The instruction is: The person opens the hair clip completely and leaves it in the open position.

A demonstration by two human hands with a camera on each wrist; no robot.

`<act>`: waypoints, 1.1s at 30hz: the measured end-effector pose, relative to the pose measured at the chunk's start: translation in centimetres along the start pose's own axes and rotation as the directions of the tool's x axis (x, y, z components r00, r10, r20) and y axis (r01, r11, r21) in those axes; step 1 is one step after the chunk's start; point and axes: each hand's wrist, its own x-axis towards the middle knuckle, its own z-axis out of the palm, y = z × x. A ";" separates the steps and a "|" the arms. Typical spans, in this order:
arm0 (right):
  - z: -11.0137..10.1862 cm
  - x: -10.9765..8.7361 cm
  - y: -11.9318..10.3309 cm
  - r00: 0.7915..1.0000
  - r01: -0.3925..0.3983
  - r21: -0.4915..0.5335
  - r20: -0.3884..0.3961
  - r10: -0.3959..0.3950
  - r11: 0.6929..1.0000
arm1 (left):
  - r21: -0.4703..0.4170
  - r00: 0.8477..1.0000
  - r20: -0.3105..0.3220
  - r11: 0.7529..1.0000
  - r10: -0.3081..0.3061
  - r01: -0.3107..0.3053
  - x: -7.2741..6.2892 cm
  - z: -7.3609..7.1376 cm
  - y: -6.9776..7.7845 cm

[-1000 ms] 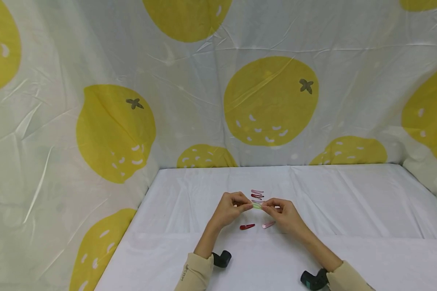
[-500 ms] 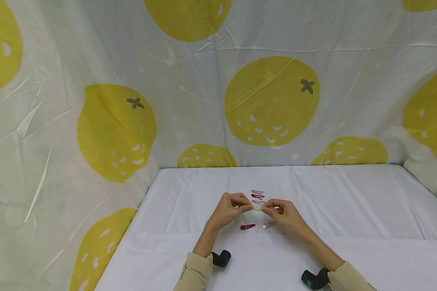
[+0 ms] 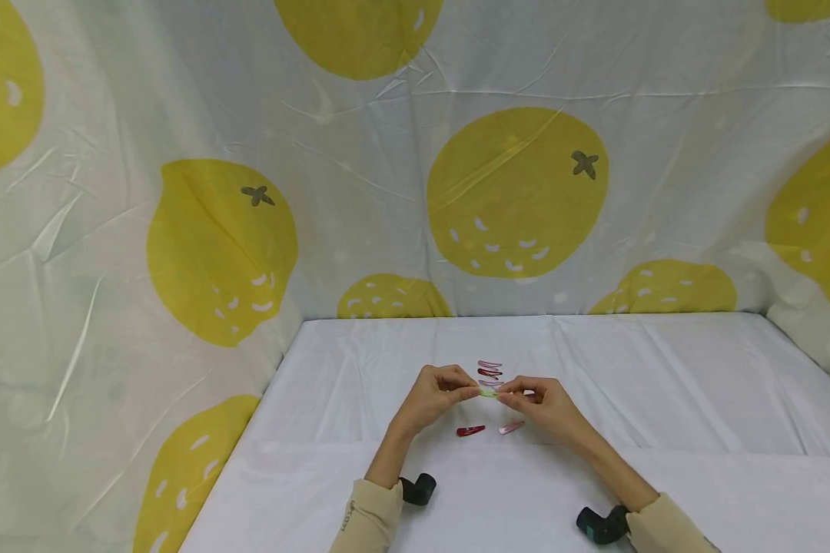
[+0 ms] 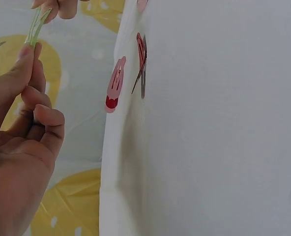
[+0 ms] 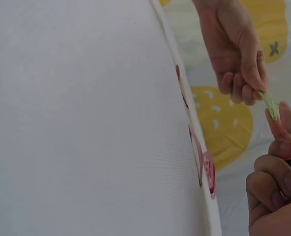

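A small green snap hair clip (image 3: 487,392) is held in the air between both hands. My left hand (image 3: 434,399) pinches one end with thumb and forefinger. The other end is pinched by my right hand (image 3: 541,407). In the left wrist view the two arms of the green clip (image 4: 37,28) stand apart in a narrow V. Some reddish colour shows among the curled fingers of the right hand (image 5: 278,184); I cannot tell what it is. Just beyond the hands lie a pink clip (image 3: 489,364), a dark red clip (image 3: 489,372) and a lilac-pink clip (image 3: 489,382), stacked in a column.
On the white-covered table (image 3: 360,361), nearer the body, lie a red hair clip (image 3: 470,432) and a pink one (image 3: 511,427), side by side. A lemon-print curtain (image 3: 360,192) hangs behind the table and along the left side.
The green clip has turned slightly and risen a little between the fingertips. The right hand and its forearm have shifted slightly. The clips on the table lie as before.
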 end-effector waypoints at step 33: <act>0.0 0.3 0.6 0.990 0.019 -0.168 -0.131 -0.041 0.986 | 0.205 0.995 -0.088 0.977 -0.039 0.057 0.3 0.6 -0.3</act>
